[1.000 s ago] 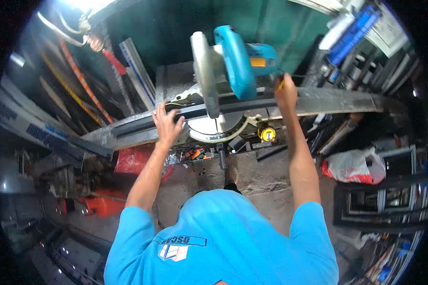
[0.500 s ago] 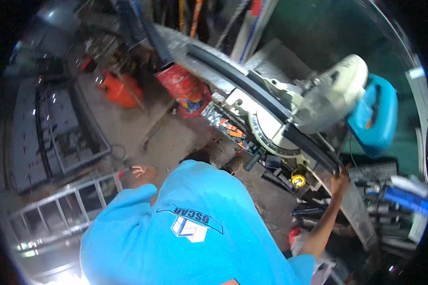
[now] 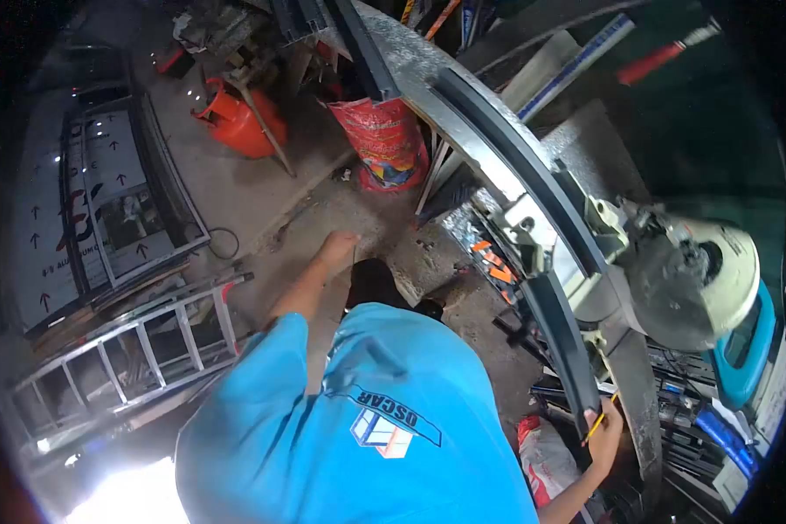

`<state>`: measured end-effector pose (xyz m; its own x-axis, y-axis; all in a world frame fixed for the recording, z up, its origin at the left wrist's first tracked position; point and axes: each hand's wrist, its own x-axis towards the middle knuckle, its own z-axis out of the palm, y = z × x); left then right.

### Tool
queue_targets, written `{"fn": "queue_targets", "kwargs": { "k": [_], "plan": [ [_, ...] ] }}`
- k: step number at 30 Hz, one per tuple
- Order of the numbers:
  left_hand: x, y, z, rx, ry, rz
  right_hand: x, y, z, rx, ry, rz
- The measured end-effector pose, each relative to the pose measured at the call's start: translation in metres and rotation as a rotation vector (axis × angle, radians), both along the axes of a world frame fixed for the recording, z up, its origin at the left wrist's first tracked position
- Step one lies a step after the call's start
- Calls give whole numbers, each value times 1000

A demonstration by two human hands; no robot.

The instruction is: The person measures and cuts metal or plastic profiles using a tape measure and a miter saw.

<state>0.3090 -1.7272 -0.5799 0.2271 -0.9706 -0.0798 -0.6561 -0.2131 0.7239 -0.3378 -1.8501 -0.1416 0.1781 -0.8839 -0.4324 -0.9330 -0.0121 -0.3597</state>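
On the right, my right hand (image 3: 604, 430) is closed around the near end of a short dark metal profile (image 3: 557, 336), with a yellow pencil (image 3: 600, 417) between its fingers. A longer dark profile (image 3: 524, 162) lies along the bench, its end close to the short piece's far end but offset from it. Beside them is a miter saw (image 3: 694, 279) with a pale blade guard and a teal handle. My left hand (image 3: 339, 246) is over the floor, away from the profiles; its fingers are too indistinct to read.
A red printed sack (image 3: 380, 140) stands below the bench (image 3: 410, 57). An orange gas cylinder (image 3: 244, 122) is farther left. An aluminium ladder (image 3: 153, 354) and framed panels (image 3: 118, 201) lie at the left. A white-and-red bag (image 3: 546, 463) is near my right forearm.
The short profile now lies angled and offset from the long one. My right hand has moved toward my body, and the pencil now shows. My left hand has reached forward and right. The view has shifted.
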Motion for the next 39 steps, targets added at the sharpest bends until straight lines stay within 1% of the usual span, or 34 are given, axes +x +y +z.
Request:
{"fn": "queue_targets", "kwargs": {
  "k": [1,2,3,4,5,6,7,8,9,10,11,12,13,14,15,16,17,18,20,21,22,23,24,26,27,29,30,31,33,34,35,36,37,39],
  "plan": [
    [4,-17,30,374,469,317,69,7,20,144,-134,-107],
    [6,-14,23,394,483,305,115,8,29,168,-149,-89],
    [11,-13,16,493,475,293,167,3,37,186,-167,-72],
    [18,-12,8,586,465,279,252,-7,62,349,-144,-252],
    [26,-6,1,592,478,267,245,-2,23,316,-188,-90],
    [30,7,-7,640,501,227,286,-8,9,311,-128,-3],
    [35,22,-15,691,522,187,307,-9,-25,322,-163,66],
    [42,49,-45,703,536,182,333,-8,-64,304,-233,84],
    [50,76,-72,703,560,249,361,-13,-103,487,-150,18],
    [53,97,-90,702,580,317,388,-21,-144,623,-205,-12],
    [58,101,-43,695,691,517,380,-16,-235,643,-285,82],
    [63,99,17,678,795,722,409,-21,-275,649,-228,62],
    [75,145,-9,673,787,707,441,-23,-293,557,-239,-101],
    [89,196,-34,672,778,691,409,-17,-402,566,-234,-105],
    [95,214,-11,668,862,803,410,-16,-518,785,-313,-75],
    [101,230,19,664,942,917,414,-9,-578,910,-467,-424],
    [103,249,39,666,896,1017,426,-9,-617,1018,-620,-782],
    [104,274,53,667,843,1113,442,-17,-636,1027,-627,-797],
    [110,347,59,698,1071,1316,469,-31,-669,1271,-765,-1041],
    [109,340,87,808,1017,1373,478,-36,-679,1280,-770,-1057],
    [106,352,95,896,964,1341,483,-43,-685,1165,-873,-1105],
    [104,383,93,994,950,1305,484,-48,-696,1044,-969,-1147],
    [98,410,86,1128,744,1137,487,-53,-706,1045,-969,-1163],
    [93,399,94,1302,678,1094,485,-62,-736,966,-1501,-1272],
    [93,387,96,1365,651,1065,483,-69,-735,961,-1504,-1283],
    [94,383,89,1283,741,1064,478,-92,-716,1053,-1810,-1604],
    [94,396,79,1153,832,1066,433,-88,-803,1416,-1873,-1357],
    [98,380,84,1034,905,991,429,-86,-806,1402,-1882,-1373],
    [109,417,42,903,1211,1176,432,-95,-816,1296,-1862,-1380],
    [107,376,42,1194,885,1013,436,-100,-813,1246,-1851,-1385],
    [105,367,43,1206,872,1006,422,-91,-805,1200,-1838,-1391],
    [105,360,43,1121,917,976,429,-72,-796,1152,-1825,-1394],
    [107,354,41,1035,961,945,425,-75,-796,1103,-1811,-1396],
    [114,346,37,862,1044,878,450,-93,-813,1010,-1782,-1398]
  ]
}}
